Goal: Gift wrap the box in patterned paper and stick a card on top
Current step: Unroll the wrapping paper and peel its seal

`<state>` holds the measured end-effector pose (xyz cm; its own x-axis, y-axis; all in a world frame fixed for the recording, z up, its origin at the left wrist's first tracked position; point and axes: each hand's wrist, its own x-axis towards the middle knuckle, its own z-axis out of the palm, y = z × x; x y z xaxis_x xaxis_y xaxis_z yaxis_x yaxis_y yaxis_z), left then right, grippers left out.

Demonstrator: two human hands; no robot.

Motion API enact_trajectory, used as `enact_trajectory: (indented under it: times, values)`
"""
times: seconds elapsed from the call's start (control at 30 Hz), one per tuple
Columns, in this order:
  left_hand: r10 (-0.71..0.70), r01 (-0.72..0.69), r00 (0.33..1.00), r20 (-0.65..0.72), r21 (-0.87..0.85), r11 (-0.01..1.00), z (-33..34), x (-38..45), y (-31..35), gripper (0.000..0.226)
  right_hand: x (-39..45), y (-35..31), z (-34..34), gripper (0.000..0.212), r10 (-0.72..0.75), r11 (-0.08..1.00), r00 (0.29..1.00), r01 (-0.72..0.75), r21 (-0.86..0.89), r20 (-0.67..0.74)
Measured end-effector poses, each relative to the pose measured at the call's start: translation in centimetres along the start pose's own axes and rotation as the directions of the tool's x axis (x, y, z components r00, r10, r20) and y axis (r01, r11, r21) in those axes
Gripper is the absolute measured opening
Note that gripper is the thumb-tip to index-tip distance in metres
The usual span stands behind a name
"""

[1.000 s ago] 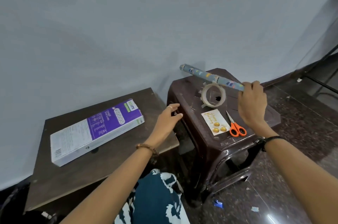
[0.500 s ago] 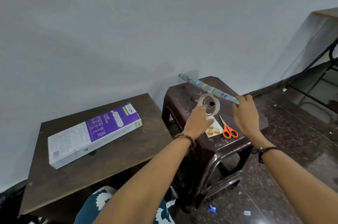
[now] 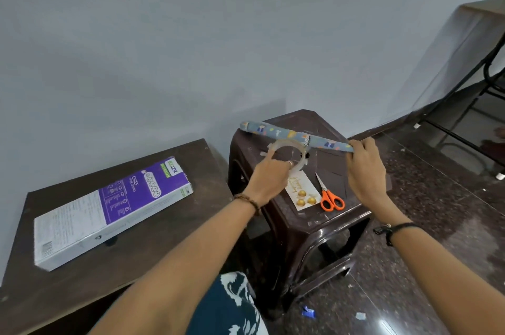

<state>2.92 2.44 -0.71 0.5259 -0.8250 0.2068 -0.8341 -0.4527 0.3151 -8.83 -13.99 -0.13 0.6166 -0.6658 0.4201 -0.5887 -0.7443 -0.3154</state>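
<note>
Head view: right hand grips the rolled patterned paper by its end, fingers curled round it, lifted for unrolling. Left hand holds the tape roll, fingers through its ring. Box, reading "CHIEF", lies on the counter; card and scissors wait on the stool.

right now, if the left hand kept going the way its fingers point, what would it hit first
The left hand already grips the tape roll. Straight on, away from the person, the roll of patterned wrapping paper held by the right hand probably comes first, though depth is unclear.
</note>
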Motion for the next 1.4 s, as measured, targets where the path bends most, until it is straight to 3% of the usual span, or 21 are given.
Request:
enact_trajectory:
  times: [0.17, 0.33, 0.5, 0.73, 0.93, 1.4]
  values:
    - [0.032, -0.032, 0.999, 0.005, 0.121, 0.992, -1.2, -0.7, -1.4, 0.025, 0.5, -2.0, 0.5, 0.025, 0.110, 0.990, 0.990, -0.118, 0.083, 0.093]
    - [0.019, -0.018, 1.000, -0.005, 0.175, 0.984, -1.9, -1.9, -2.4, 0.026, -0.1, -3.4, 0.2, 0.025, -0.003, 0.997, 0.976, 0.021, -0.080, 0.218]
    - [0.023, -0.031, 0.999, 0.048, 0.187, 0.982, -2.7, -2.5, -2.5, 0.026, -0.5, -4.3, -0.5, 0.034, -0.037, 0.994, 0.986, 0.053, -0.096, 0.161]
    - [0.052, -0.052, 0.999, -0.002, 0.137, 0.989, -2.5, -2.0, -1.2, 0.021, -1.0, -5.1, -0.7, 0.043, 0.071, 0.985, 0.989, -0.050, -0.163, 0.128]
    - [0.122, -0.145, 0.987, 0.106, 0.240, 0.960, -1.5, -2.8, -2.0, 0.027, -0.2, -4.2, -1.2, 0.043, 0.248, 0.969, 0.967, -0.247, -0.029, 0.058]
    - [0.013, -0.033, 0.994, 0.107, 0.186, 0.982, 2.9, 1.1, -0.6, 0.024, -1.1, -2.7, -1.0, 0.053, 0.084, 0.974, 0.990, -0.105, 0.202, 0.113]
